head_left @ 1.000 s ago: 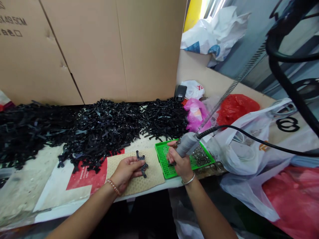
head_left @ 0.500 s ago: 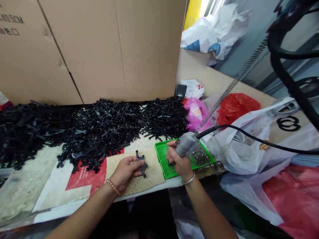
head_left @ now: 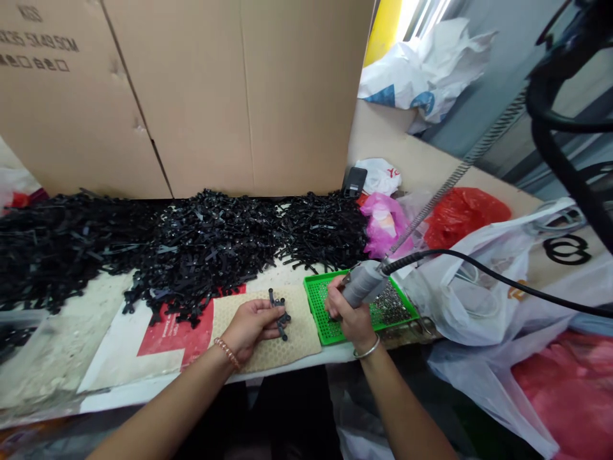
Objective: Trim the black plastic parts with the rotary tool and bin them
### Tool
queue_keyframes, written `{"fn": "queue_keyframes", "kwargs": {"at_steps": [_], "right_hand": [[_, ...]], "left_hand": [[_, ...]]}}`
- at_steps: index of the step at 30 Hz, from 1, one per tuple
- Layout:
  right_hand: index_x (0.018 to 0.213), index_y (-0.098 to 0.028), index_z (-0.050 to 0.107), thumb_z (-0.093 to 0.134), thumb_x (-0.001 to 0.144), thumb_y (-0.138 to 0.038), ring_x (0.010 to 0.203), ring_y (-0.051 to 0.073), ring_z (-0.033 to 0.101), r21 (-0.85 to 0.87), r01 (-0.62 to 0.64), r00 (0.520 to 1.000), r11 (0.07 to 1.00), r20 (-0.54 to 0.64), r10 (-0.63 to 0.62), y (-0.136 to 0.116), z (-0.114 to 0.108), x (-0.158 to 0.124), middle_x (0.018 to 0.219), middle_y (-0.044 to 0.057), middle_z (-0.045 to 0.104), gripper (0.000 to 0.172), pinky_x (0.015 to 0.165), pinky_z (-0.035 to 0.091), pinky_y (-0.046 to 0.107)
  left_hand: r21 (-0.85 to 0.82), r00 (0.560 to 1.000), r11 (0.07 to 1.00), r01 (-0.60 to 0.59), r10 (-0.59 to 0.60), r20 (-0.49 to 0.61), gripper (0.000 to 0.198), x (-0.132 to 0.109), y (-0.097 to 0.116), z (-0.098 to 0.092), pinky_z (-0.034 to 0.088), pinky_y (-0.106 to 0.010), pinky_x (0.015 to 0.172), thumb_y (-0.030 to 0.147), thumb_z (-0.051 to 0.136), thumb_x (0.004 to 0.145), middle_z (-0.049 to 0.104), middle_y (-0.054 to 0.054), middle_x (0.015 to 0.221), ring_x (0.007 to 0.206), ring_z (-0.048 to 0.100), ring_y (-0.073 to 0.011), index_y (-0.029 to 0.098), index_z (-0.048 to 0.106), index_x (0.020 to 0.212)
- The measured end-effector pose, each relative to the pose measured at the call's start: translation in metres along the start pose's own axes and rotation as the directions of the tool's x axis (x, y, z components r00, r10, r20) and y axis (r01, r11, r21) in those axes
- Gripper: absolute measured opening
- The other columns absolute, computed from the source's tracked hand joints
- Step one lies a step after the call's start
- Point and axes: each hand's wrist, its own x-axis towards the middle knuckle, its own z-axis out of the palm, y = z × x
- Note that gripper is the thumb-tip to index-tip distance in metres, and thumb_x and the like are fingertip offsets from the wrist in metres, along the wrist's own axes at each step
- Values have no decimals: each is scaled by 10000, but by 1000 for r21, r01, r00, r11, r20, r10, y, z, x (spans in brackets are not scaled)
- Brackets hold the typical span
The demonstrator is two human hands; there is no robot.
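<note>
My left hand (head_left: 251, 327) pinches a black X-shaped plastic part (head_left: 284, 324) over the tan textured mat (head_left: 301, 335). My right hand (head_left: 353, 319) is wrapped round a grey power screwdriver (head_left: 368, 281), which tilts with its cord end up and to the right. The tool's tip is hidden behind the hand, low over a green perforated tray (head_left: 330, 342). Small shiny metal pieces, probably screws (head_left: 391, 305), are spread in that tray, most thickly on its right side.
Heaps of black plastic parts (head_left: 215, 236) run along the table's back, before a tall cardboard box (head_left: 191, 96). A coil spring (head_left: 460, 172) and a black cable (head_left: 445, 252) reach the screwdriver from the upper right. Plastic bags (head_left: 467, 214) crowd the right side.
The view has swung a little to the left, so everything appears shifted right. Both hands keep their grips, and the screwdriver stays over the green tray.
</note>
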Motion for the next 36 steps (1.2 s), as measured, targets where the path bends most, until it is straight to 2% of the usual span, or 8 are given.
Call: {"fn": "queue_keyframes", "kwargs": {"at_steps": [6,11,16,25,28,32,34,36], "right_hand": [[976,-228,578,679,838,-380,440,129,389,-21,20,999,1000,-42,-21,-7,4,1,523,-68,409,229,463,344,270],[938,-225,569,690,794,-387,405,107,325,87,44,995,995,-94,-36,-33,14,8,481,-93,336,248,467,358,260],[901,-224,539,677,779,-404,387,89,280,153,14,997,988,-77,-2,-50,25,11,470,-108,288,258,460,344,238],[904,-218,534,659,786,-401,390,81,253,264,-49,999,963,20,45,-46,55,11,468,-111,271,251,471,341,226],[915,-219,551,666,789,-397,392,88,270,213,-32,999,977,25,27,-47,50,13,472,-105,292,247,471,351,235],[989,-236,568,683,796,-408,431,115,365,77,26,1000,997,-16,-25,-48,27,16,503,-89,364,283,524,423,267],[1099,-246,556,702,791,-399,566,151,509,-14,39,999,999,8,-39,-48,13,16,619,-52,501,373,668,492,322],[1190,-254,534,732,772,-380,853,205,595,-111,36,997,993,76,-27,-47,-2,14,876,14,611,479,883,474,390]], "left_hand": [[-25,1000,1000,-8,8,-10,229,2,-1,1,548,-230,544,145,792,660,703,-77,705,599,659,-144,119,571,715],[-17,1000,1000,-9,8,-12,253,4,-2,0,536,-223,513,151,803,644,700,-80,702,574,649,-140,125,557,698],[-6,999,1000,-29,29,22,334,6,-4,-2,529,-231,484,215,847,588,682,-76,666,549,642,-151,136,532,665],[-18,999,999,-41,41,23,312,3,-4,0,525,-214,461,196,836,602,676,-56,669,565,651,-152,131,546,700],[-23,998,999,-44,44,33,313,3,-4,-1,525,-207,464,207,839,603,681,-64,679,586,665,-160,129,555,710],[-24,998,999,-46,47,47,319,4,-5,-2,529,-211,470,216,843,599,682,-68,668,576,663,-158,133,548,686],[-17,998,999,-43,43,42,309,4,-5,-2,523,-204,465,204,841,601,684,-68,663,565,656,-151,131,551,679],[-5,999,999,-40,40,33,280,4,-5,-2,521,-200,464,186,826,617,686,-68,662,557,649,-142,126,562,686]]}}
